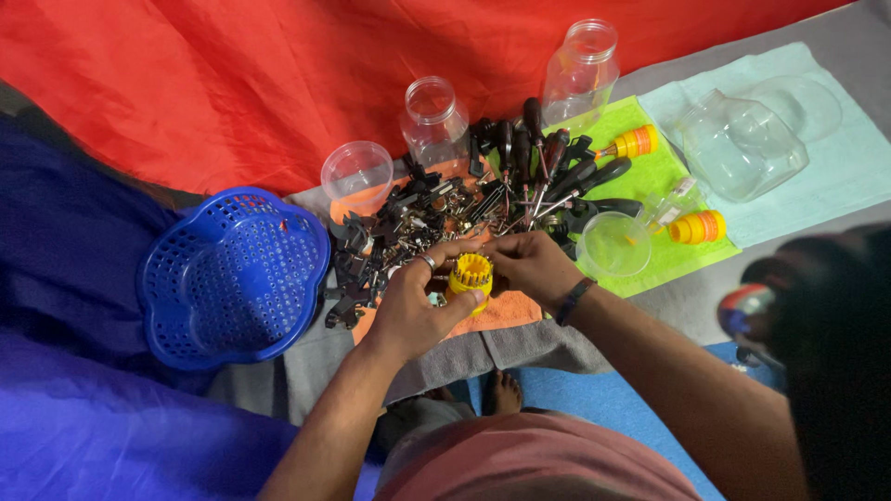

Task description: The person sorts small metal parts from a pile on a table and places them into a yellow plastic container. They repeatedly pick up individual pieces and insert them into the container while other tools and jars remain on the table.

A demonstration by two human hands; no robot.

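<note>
- The left hand (413,311) is gripping a round yellow bit holder (471,276), its fingers curled shut around the side and the thumb lying across the front.
- The right hand (531,266) is meeting the holder from the other side; its fingers are bent over the top rim, but whether they are pinching a bit or only touching the holder is too small to tell.
- The holder is sitting between both hands, just above an orange cloth (506,311) and at the near edge of a heap of black metal parts (390,232).
- Dark slots are showing around the holder's top, and some are looking filled; how many is unclear.
- Judging by the spread, much is remaining loose: the heap is lying unsorted, and several screwdrivers (548,167) are lying beside it on a green cloth (664,176).
- A blue basket (232,278) to the left is standing empty, as are a small clear cup (357,172) and two clear jars (434,116) behind the heap.
- A second cup (613,243) and a larger clear container (742,144) on a pale cloth are also holding nothing visible.
</note>
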